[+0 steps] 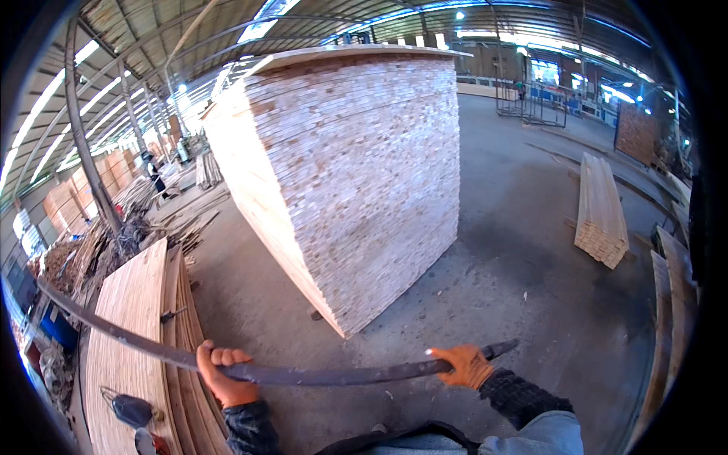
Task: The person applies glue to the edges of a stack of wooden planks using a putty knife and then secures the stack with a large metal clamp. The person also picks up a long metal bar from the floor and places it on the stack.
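A long dark bar [326, 377] runs across in front of me, bent in the picture by the lens. My left hand [227, 375] is wrapped round it left of centre. Near the bar's right end, my right hand [464, 366], in what looks like an orange glove, is closed on it. The bar's left part reaches over a pile of wooden boards [125, 326]. Beyond the bar stands a tall stack of pale wood pieces [371, 167], apart from both hands, with a flat board [356, 51] on top.
On the board pile lie a dark pouch-like thing [132, 410] and a small dark tool [173, 314]. A bundle of timber strips [600, 212] lies on the concrete floor [500, 280] to the right. Long planks [658, 334] line the right edge. At far left is a person [156, 176].
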A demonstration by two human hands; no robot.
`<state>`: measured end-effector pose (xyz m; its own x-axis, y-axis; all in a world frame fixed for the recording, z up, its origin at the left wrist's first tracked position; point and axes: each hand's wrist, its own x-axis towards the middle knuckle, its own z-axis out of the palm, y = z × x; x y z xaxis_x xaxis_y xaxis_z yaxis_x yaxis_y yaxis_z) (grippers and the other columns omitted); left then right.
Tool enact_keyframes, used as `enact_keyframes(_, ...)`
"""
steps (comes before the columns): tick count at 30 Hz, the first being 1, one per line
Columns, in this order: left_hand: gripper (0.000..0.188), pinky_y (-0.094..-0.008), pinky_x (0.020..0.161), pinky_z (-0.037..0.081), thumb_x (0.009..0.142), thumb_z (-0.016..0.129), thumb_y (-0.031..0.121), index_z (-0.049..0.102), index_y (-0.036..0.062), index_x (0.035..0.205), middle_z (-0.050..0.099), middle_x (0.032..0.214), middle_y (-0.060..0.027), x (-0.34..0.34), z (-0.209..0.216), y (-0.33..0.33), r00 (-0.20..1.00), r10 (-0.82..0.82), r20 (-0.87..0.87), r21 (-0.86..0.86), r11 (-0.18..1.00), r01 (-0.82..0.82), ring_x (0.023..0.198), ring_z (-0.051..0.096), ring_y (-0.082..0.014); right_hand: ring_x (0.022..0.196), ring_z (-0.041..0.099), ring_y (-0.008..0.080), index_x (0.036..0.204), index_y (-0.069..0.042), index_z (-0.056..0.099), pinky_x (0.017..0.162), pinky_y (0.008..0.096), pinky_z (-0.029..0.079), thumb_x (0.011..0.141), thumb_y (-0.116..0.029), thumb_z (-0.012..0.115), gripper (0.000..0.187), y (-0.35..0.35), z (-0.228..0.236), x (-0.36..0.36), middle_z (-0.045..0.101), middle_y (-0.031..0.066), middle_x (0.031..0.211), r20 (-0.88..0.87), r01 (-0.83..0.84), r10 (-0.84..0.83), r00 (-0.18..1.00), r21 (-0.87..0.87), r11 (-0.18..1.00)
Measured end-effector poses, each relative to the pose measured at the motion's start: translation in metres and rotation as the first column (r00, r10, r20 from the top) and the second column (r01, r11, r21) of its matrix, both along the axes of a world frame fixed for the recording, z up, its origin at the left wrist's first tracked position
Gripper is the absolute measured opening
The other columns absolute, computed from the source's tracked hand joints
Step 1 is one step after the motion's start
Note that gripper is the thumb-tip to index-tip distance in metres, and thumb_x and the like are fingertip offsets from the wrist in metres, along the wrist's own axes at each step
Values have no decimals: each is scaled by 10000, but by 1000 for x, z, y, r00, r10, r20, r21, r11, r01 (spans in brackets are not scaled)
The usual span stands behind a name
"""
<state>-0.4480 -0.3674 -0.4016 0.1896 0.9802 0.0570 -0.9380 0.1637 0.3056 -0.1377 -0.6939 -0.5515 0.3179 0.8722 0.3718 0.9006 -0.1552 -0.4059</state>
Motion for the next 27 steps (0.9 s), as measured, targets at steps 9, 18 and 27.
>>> enact_keyframes(9,137,-324,770,492,1046,635,253,601,135,1104,474,853,78,322,91,-31,961,-253,-111,457,846,276,760,480,-75,871,705,391,1278,-141,674,773,445,562,680,-142,851,624,-52,65,267,730,166,992,133,261,-293,947,214,941)
enact_keyframes(18,357,-497,947,587,1039,645,312,571,46,1266,650,1195,-134,600,221,-65,965,-92,-245,746,617,249,1133,683,-322,1059,710,334,1273,-15,668,950,417,536,799,-99,708,483,-97,182,609,726,175,1161,324,160,-346,881,483,861)
enact_keyframes(27,424,-387,844,636,952,658,358,601,-44,1072,710,971,-151,809,285,-49,974,21,-227,759,630,163,937,727,-247,1203,631,322,1387,-17,612,1079,422,446,866,-186,688,553,-76,307,984,647,181,1332,515,111,-434,739,543,832)
